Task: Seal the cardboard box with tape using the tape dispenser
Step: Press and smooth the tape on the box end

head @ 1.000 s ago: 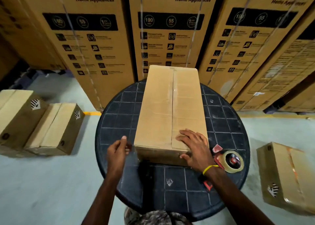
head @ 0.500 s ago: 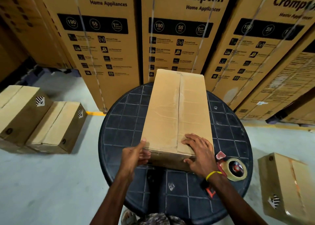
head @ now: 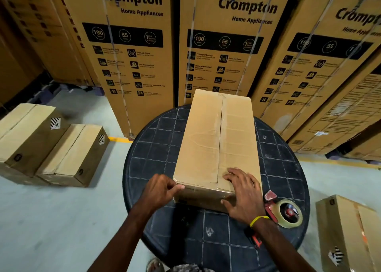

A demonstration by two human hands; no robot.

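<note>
A long plain cardboard box (head: 208, 139) lies lengthwise on a round black table (head: 152, 148), with clear tape along its centre seam. My right hand (head: 242, 191) lies flat over the box's near right corner, fingers spread on top and thumb down the front face. At the near left corner my left hand (head: 162, 189) has its fingers curled, the thumb touching the box edge. The red tape dispenser (head: 285, 212) with its roll of clear tape lies on the table just right of my right wrist, untouched.
Tall printed appliance cartons (head: 132, 55) stand in a row right behind the table. Two small cardboard boxes (head: 51, 148) sit on the floor at the left, another box (head: 350, 232) at the right. Grey floor lies open in front left.
My left hand has moved from the table beside the box up to its near left corner. The right hand stays on the box top. The camera has come closer.
</note>
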